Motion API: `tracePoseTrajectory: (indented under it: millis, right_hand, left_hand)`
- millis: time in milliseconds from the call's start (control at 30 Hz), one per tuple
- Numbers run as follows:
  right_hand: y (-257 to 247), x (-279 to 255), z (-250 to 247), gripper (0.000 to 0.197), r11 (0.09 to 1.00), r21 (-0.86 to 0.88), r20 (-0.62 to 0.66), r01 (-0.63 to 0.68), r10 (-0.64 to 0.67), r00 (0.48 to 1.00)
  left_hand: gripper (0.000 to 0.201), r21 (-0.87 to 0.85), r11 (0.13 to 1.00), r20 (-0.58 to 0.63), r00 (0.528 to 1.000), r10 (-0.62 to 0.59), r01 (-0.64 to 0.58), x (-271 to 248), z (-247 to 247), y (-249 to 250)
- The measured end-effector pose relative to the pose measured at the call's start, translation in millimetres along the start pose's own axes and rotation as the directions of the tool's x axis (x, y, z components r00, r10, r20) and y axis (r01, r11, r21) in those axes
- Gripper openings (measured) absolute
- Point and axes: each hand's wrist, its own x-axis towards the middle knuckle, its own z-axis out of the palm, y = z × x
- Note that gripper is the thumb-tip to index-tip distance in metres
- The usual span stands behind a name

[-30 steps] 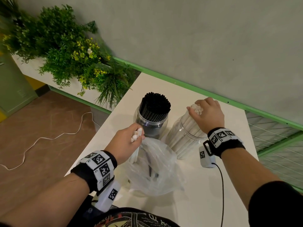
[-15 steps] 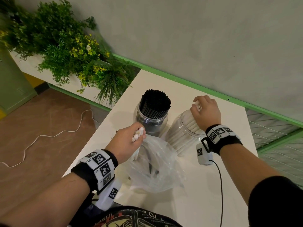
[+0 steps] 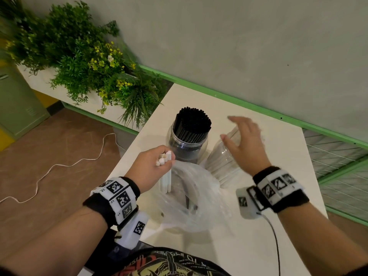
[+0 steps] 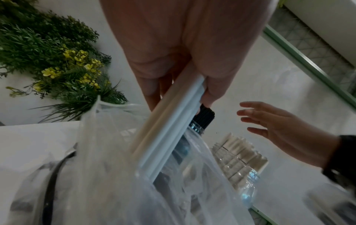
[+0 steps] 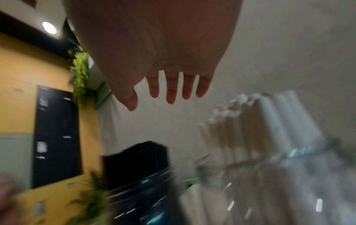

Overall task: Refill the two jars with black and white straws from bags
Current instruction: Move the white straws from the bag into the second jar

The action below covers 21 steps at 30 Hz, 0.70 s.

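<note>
Two clear jars stand on the white table [image 3: 258, 246]. The left jar [image 3: 187, 144] is packed with black straws [image 3: 192, 124]. The right jar [image 3: 221, 158] leans and holds white straws [image 5: 269, 121]. My left hand [image 3: 153, 166] grips a small bundle of white straws [image 3: 166, 176] over the mouth of a clear plastic bag [image 3: 195, 208]; the same bundle of white straws [image 4: 169, 127] runs down into the bag [image 4: 115, 175]. My right hand [image 3: 243, 140] hovers open above the right jar, fingers spread, holding nothing. In the right wrist view the fingers [image 5: 171, 89] are straight and blurred.
A planter with green plants and yellow flowers [image 3: 89, 62] sits left of the table. A green-edged wall rail [image 3: 239, 100] runs behind the jars. A white cord [image 3: 59, 164] lies on the brown floor. A wire grid [image 3: 338, 156] is at the right.
My right hand let go of the white straws in the right jar and lifted off with fingers spread. My left hand still holds its bundle over the bag.
</note>
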Motion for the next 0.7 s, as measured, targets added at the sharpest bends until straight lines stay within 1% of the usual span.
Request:
tracePoseTrajectory:
  millis: [67, 133, 167, 200, 300, 400, 500, 533, 600, 667, 700]
  right_hand:
    - [-29.3, -29.3, 17.6, 0.042, 0.978, 0.210, 0.158, -0.002, -0.032, 0.987]
    - [-54.4, -55.1, 42.8, 0.042, 0.933, 0.350, 0.350, -0.081, -0.050, 0.936]
    - [-64.0, -63.3, 55.7, 0.045, 0.915, 0.384, 0.412, -0.124, -0.050, 0.910]
    - [-70.5, -68.0, 68.3, 0.049, 0.905, 0.395, 0.446, -0.158, -0.038, 0.894]
    - [-77.7, -70.4, 97.9, 0.061, 0.891, 0.376, 0.477, -0.255, 0.050, 0.877]
    - [-75.0, -66.5, 114.1, 0.067, 0.887, 0.363, 0.480, -0.286, 0.086, 0.873]
    - [-75.3, -58.7, 118.8, 0.069, 0.884, 0.335, 0.547, -0.327, 0.100, 0.831]
    - [-76.6, -55.4, 119.2, 0.071, 0.888, 0.324, 0.563, -0.326, 0.095, 0.821]
    - [-80.3, -49.5, 118.9, 0.071, 0.893, 0.345, 0.571, -0.288, 0.044, 0.820]
    - [-82.2, -45.6, 114.9, 0.067, 0.857, 0.425, 0.573, -0.290, -0.007, 0.819]
    - [-82.7, -44.4, 110.6, 0.065, 0.834, 0.452, 0.596, -0.317, -0.018, 0.803]
  left_hand:
    - [0.004, -0.022, 0.999, -0.009, 0.999, -0.034, 0.034, -2.2, -8.1, -3.8]
    - [0.026, -0.092, 0.994, 0.013, 0.998, -0.059, 0.060, -3.6, -15.3, -9.7]
    - [0.034, -0.141, 0.987, 0.030, 0.997, -0.073, 0.076, -3.5, -17.7, -11.1]
    - [0.034, -0.184, 0.979, 0.043, 0.996, -0.076, 0.083, -3.0, -19.3, -11.7]
    - [0.025, -0.266, 0.959, 0.088, 0.993, -0.074, 0.095, -2.7, -21.8, -10.3]
    - [0.014, -0.343, 0.934, 0.117, 0.991, -0.063, 0.099, -4.4, -23.9, -6.7]
    - [0.015, -0.440, 0.890, 0.159, 0.986, -0.053, 0.119, -5.2, -24.8, -0.8]
    - [0.016, -0.471, 0.873, 0.176, 0.983, -0.046, 0.125, -5.0, -25.2, 1.1]
    - [0.017, -0.513, 0.849, 0.205, 0.978, -0.019, 0.124, -3.9, -26.2, 5.4]
    - [0.017, -0.506, 0.855, 0.234, 0.972, 0.015, 0.108, -2.8, -27.8, 11.7]
    - [0.017, -0.497, 0.863, 0.249, 0.968, 0.036, 0.095, -1.9, -27.8, 14.7]
